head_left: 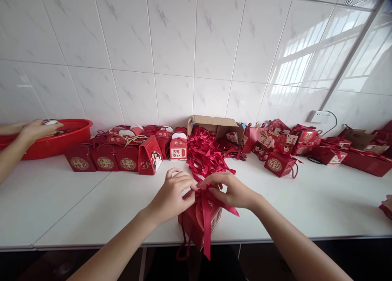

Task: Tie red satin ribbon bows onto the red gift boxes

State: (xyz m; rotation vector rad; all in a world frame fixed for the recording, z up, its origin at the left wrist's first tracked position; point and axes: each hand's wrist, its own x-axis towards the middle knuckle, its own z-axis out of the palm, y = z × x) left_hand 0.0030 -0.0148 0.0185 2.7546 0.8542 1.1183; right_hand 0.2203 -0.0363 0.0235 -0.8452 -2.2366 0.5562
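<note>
A small red gift box [199,222] stands at the near edge of the white table [92,203], with a red ribbon [207,228] draped over its top and hanging down its front. My left hand [173,195] pinches the ribbon at the box top from the left. From the right, my right hand [231,189] pinches the same ribbon, fingers curled. The two hands meet over the box.
A heap of loose red ribbons [205,152] spills from an open cardboard box [214,126] behind. Rows of red gift boxes [122,154] line the wall at left and more boxes [290,148] at right. Another person's hand [38,128] reaches into a red basin [61,140].
</note>
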